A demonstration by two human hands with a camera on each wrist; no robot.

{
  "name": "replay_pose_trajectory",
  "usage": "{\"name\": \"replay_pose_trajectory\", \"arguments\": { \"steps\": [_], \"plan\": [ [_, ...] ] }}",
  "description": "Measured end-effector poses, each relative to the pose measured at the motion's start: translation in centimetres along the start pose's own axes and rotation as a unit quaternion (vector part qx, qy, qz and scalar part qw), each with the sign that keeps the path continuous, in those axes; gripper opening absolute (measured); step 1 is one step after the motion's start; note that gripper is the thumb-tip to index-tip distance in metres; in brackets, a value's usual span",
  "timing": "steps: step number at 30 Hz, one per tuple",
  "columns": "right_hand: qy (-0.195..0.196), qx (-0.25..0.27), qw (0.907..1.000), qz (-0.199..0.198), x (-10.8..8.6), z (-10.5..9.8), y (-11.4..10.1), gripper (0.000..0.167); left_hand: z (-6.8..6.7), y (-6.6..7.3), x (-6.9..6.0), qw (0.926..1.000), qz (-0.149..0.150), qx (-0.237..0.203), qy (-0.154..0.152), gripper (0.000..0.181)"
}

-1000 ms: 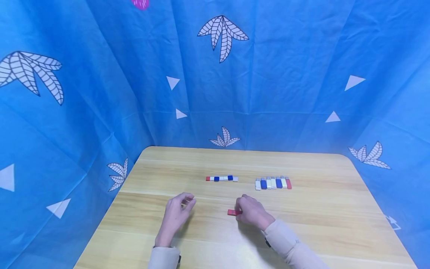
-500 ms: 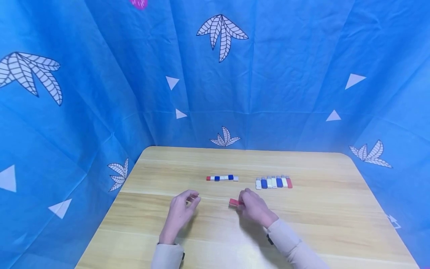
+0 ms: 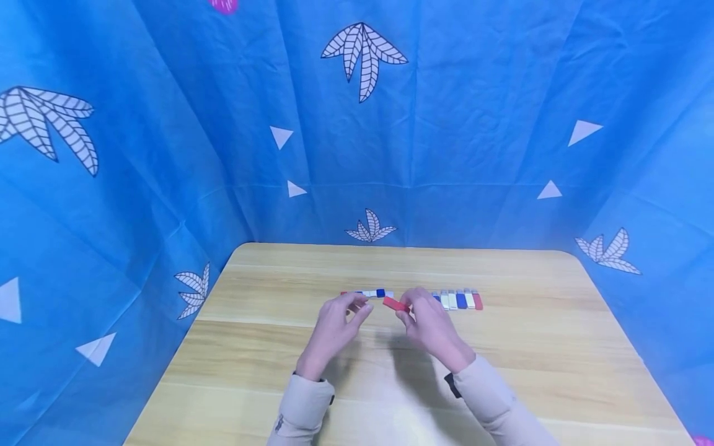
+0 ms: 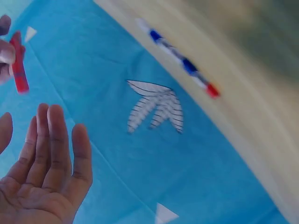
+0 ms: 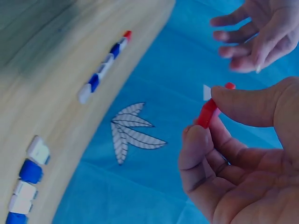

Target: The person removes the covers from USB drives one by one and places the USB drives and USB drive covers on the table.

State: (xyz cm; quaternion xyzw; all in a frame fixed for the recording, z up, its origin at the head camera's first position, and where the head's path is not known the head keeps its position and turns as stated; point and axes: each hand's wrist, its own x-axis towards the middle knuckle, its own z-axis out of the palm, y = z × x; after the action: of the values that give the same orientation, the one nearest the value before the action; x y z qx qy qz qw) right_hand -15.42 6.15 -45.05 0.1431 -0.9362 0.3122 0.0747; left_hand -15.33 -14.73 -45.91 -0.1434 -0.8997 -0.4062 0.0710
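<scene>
Between thumb and fingers my right hand point(image 3: 434, 325) pinches a red USB stick point(image 3: 395, 304), raised off the table. The left wrist view shows the stick point(image 4: 19, 70) with a dark line across it; I see no bare metal plug. Facing it from the left, my left hand point(image 3: 336, 325) is held in the air with nothing in it. Its fingers point(image 4: 57, 135) look nearly straight in the left wrist view. Behind the hands lies a row of small red, white and blue caps point(image 5: 93, 83), partly covered by the left hand in the head view.
To the right, white, blue and red USB sticks point(image 3: 460, 301) lie side by side with metal plugs pointing away; my right hand covers the row's left end. The wooden table point(image 3: 530, 371) ends at a blue leaf-patterned curtain point(image 3: 474, 124).
My right hand has lifted the red stick from low over the table and carried it away from me. The left hand has moved forward and right, closer to it.
</scene>
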Motion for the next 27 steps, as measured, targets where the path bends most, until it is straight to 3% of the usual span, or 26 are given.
{"name": "replay_pose_trajectory", "arguments": {
  "steps": [6, 13, 17, 20, 27],
  "plan": [
    [0.036, 0.021, 0.9989, -0.022, -0.7, -0.8, -1.0, 0.017, 0.7, 1.7, 1.3, 0.9988, 0.030, -0.021, -0.033, 0.035],
    [0.044, 0.049, 0.9963, -0.056, -1.1, -1.6, -1.5, 0.019, 0.7, 2.5, 1.3, 0.9959, 0.056, -0.052, -0.048, 0.016],
    [0.020, 0.062, 0.9952, -0.073, -1.2, -2.1, -1.2, 0.015, 0.5, 2.6, 1.1, 0.9937, 0.055, -0.070, -0.069, 0.012],
    [-0.003, 0.062, 0.9922, -0.108, -1.3, -2.4, -0.9, 0.013, 0.5, 2.6, 0.9, 0.9923, 0.054, -0.074, -0.083, 0.014],
    [-0.081, 0.069, 0.9818, -0.157, -1.4, -3.0, -0.1, 0.007, 0.6, 2.7, 0.6, 0.9903, 0.081, -0.070, -0.089, 0.009]
  ]
}}
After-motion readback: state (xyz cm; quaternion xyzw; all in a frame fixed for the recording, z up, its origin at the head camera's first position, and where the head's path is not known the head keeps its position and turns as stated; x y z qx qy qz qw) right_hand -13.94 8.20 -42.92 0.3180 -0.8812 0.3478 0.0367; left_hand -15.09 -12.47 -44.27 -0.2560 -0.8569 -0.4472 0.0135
